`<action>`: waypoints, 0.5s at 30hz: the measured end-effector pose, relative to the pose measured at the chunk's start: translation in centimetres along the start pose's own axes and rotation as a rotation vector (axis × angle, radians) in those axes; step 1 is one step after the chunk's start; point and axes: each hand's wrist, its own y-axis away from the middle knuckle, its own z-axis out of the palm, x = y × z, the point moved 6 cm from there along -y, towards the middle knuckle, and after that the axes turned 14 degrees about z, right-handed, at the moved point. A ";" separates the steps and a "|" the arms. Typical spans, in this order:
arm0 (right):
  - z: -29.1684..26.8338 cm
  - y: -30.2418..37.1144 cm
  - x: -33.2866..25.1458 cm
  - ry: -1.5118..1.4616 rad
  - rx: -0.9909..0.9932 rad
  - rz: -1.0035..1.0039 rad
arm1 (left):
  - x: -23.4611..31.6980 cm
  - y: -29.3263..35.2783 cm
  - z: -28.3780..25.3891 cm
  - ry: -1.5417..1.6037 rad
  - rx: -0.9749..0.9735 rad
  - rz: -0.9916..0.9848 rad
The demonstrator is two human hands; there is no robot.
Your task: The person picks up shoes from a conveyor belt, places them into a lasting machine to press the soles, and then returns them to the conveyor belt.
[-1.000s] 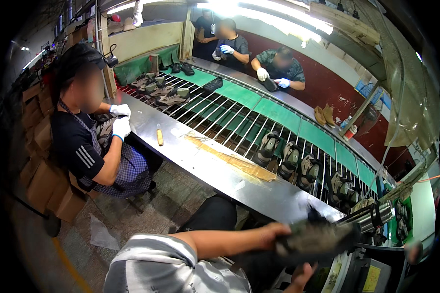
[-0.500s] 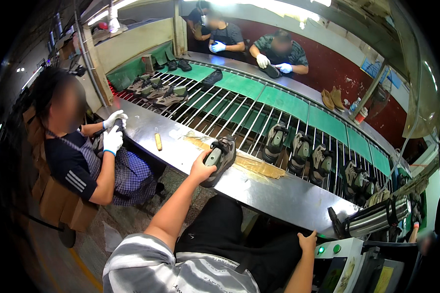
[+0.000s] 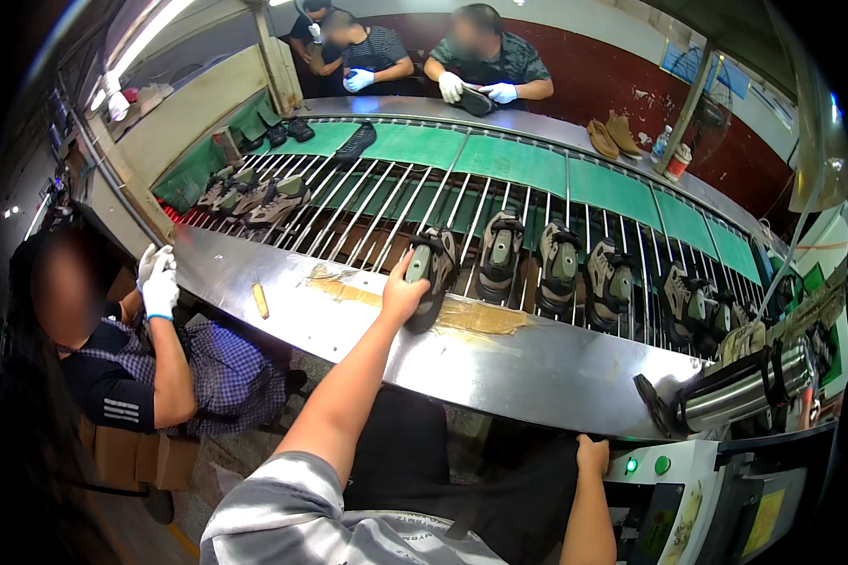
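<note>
My left hand [image 3: 402, 290] grips a dark brown and grey sandal [image 3: 434, 273] with a green shoe last inside it. The sandal stands toe-up, tilted, at the near edge of the metal roller rack [image 3: 386, 202], over the steel ledge. Just right of it, similar sandals on green lasts lean in a row, among them a sandal [image 3: 501, 256] and another sandal [image 3: 558, 268]. My right hand [image 3: 592, 456] is low by my dark-clothed leg, beside the white machine with green buttons [image 3: 664, 490]; its fingers are largely hidden.
Along the near side runs a steel ledge [image 3: 499, 377] with brown tape and a small yellowish tool [image 3: 260, 300]. A steel flask [image 3: 744, 391] lies at the right. A gloved co-worker [image 3: 160, 367] sits at the left; others work across the rack. More shoes [image 3: 278, 201] rest at its far left.
My left hand has carried the sandal forward from over the ledge to the rack's near edge, beside the row. The view has shifted. The left co-worker's gloved hands have moved.
</note>
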 end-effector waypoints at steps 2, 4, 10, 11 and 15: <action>0.1 -0.3 -0.4 0.030 -0.066 0.000 | 0.3 -3.0 2.1 0.077 -0.080 -0.150; -0.8 0.2 -0.7 0.034 -0.037 -0.022 | 1.2 -5.3 3.4 0.002 -0.155 -0.114; -2.1 0.1 -1.1 -0.008 -0.060 0.008 | -0.9 -7.4 6.7 -0.109 -0.105 -0.064; -1.9 -0.2 -1.0 -0.020 -0.056 -0.003 | -1.4 -7.7 7.3 -0.116 -0.097 -0.010; -1.8 -0.3 -0.9 -0.067 -0.019 -0.021 | -5.1 -8.3 9.6 -0.136 -0.124 0.087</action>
